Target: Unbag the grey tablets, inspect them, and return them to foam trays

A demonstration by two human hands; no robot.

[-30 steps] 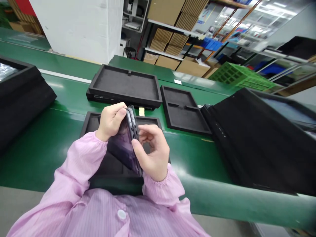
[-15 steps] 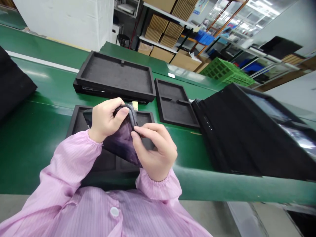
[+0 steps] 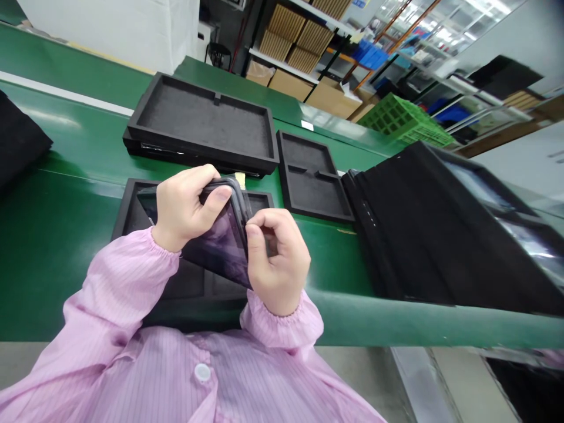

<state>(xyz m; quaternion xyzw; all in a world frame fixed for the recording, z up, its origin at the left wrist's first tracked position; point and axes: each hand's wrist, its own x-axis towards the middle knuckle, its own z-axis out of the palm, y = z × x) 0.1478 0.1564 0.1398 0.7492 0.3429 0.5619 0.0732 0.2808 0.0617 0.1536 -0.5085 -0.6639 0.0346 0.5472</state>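
My left hand (image 3: 187, 205) is closed around the upper edge of a tablet (image 3: 220, 244) with a dark, glossy screen, its thumb lying over the front. The tablet is tilted above a black foam tray (image 3: 124, 205), which it partly hides. At the tablet's right edge, my right hand (image 3: 279, 258) pinches thumb and forefinger together. A thin, see-through strip that looks like clear film (image 3: 248, 205) stands off that edge and runs to the pinched fingertips. A small yellow tag (image 3: 240, 180) shows just behind the tablet's top corner.
Behind my hands lies a stack of black foam trays (image 3: 202, 120). A two-compartment foam tray (image 3: 315, 175) sits to its right. Large black foam pieces (image 3: 432, 235) fill the right side of the green bench (image 3: 66, 252); another black piece (image 3: 20, 141) is at far left.
My right hand has shifted slightly right, its fingers more curled, and clear film now shows between the edge and its fingertips. My left hand keeps its hold. The view has tilted slightly.
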